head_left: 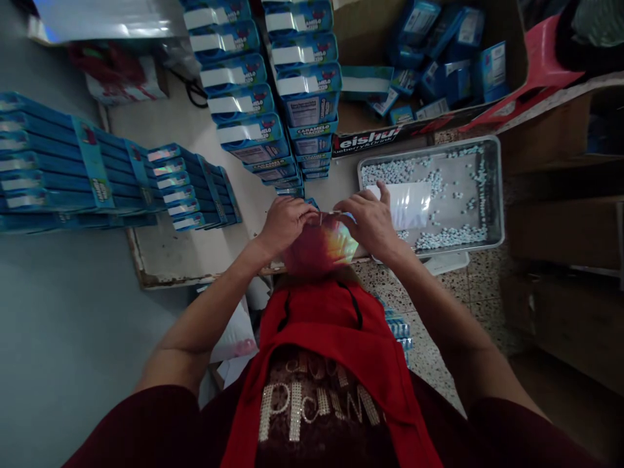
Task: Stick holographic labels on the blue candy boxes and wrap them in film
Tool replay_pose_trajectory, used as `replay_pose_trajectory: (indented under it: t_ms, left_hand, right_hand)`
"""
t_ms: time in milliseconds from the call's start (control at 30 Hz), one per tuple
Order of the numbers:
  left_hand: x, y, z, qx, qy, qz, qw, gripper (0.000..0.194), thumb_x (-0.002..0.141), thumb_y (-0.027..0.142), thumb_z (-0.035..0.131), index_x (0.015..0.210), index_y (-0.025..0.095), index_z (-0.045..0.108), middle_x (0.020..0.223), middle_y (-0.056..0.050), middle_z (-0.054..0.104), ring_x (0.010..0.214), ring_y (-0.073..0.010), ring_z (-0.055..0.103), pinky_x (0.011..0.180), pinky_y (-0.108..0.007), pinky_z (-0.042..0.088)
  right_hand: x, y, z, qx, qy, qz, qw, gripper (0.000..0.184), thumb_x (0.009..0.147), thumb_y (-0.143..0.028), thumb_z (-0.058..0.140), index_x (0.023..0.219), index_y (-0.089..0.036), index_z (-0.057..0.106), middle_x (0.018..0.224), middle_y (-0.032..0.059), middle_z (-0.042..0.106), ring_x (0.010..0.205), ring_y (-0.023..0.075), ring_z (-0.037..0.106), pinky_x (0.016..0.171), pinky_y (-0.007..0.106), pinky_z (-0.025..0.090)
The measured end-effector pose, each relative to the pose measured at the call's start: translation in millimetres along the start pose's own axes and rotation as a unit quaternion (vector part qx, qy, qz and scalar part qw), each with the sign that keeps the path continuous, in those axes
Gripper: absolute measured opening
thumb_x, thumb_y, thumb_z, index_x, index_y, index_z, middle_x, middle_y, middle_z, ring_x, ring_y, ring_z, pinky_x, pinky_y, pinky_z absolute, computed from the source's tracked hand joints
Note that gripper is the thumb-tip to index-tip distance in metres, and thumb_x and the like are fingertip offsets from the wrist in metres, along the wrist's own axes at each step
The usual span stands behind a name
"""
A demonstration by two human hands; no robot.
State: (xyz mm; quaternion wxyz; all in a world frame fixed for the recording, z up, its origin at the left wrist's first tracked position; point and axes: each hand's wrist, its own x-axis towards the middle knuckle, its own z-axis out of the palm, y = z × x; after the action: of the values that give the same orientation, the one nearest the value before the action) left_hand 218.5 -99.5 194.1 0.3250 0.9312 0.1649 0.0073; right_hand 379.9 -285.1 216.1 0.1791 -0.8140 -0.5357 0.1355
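In front of the apron, a thin see-through plastic bag or wrapper (322,248) hangs between my two hands, shiny with rainbow glare. My left hand (286,224) pinches its top edge on the left. The fingers of my right hand (373,221) are closed on the same edge on the right, with its little finger raised. Behind the hands stand stacks of blue candy boxes (305,81). Beside my right hand is a metal tray (496,195) of small pale candies (451,237), with a white flat piece (407,203) lying in it.
More bundled blue boxes (53,162) are piled at the left, next to a shorter stack (190,188). An open cardboard carton (365,29) holds loose blue boxes (448,58) at the back right. A pink plastic stool or chair (541,55) stands beyond it. The table's worn front edge (170,283) shows.
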Motion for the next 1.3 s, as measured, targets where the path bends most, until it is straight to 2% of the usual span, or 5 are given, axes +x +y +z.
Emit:
replay_pose_trajectory:
  t_ms: [267,500,800,1000,1300]
  left_hand:
    - [7,-8,-2.6,-0.044,-0.052,0.003,0.998,0.015,0.101,0.024,0.070,0.096,0.024,0.083,0.099,-0.007,0.084,0.097,-0.0248,0.076,0.095,-0.038,0.053]
    - [-10,0,-5.3,-0.012,0.021,0.002,1.000,0.014,0.095,0.030,0.081,0.108,0.027,0.082,0.111,-0.008,0.083,0.112,-0.0294,0.074,0.111,-0.047,0.049]
    - [1,-7,4.8,-0.120,0.009,-0.113,0.986,0.011,0.093,0.035,0.081,0.090,0.027,0.087,0.090,-0.003,0.085,0.087,-0.0234,0.078,0.084,-0.036,0.058]
    - [-1,-13,2.8,-0.064,0.020,-0.066,0.996,0.007,0.095,0.030,0.081,0.092,0.029,0.088,0.101,-0.004,0.087,0.102,-0.0269,0.079,0.100,-0.042,0.057]
    - [-7,-19,7.6,-0.056,-0.022,-0.091,0.994,0.011,0.097,0.029,0.078,0.101,0.028,0.088,0.106,-0.004,0.087,0.099,-0.0266,0.081,0.090,-0.036,0.059]
  right_hand:
    - [6,-9,22,0.024,-0.002,-0.021,0.999,0.028,0.109,-0.027,0.058,0.102,-0.031,0.085,0.091,0.0019,0.078,0.102,0.0250,0.064,0.134,0.065,0.014]
    - [9,-4,27,0.023,-0.040,-0.013,0.999,0.022,0.108,-0.028,0.060,0.100,-0.027,0.080,0.095,0.0031,0.078,0.104,0.0254,0.065,0.130,0.056,0.023]
    - [14,-11,21,0.041,-0.054,-0.026,0.997,0.022,0.108,-0.030,0.058,0.110,-0.027,0.080,0.099,0.0028,0.082,0.102,0.0256,0.070,0.133,0.060,0.016]
    - [21,-3,29,0.054,-0.057,-0.009,0.997,0.027,0.108,-0.028,0.055,0.098,-0.026,0.080,0.090,0.0006,0.080,0.094,0.0224,0.072,0.134,0.059,0.017]
    - [27,-8,39,0.042,-0.061,-0.052,0.996,0.025,0.104,-0.022,0.057,0.107,-0.030,0.080,0.091,-0.0010,0.080,0.098,0.0230,0.070,0.137,0.062,0.012]
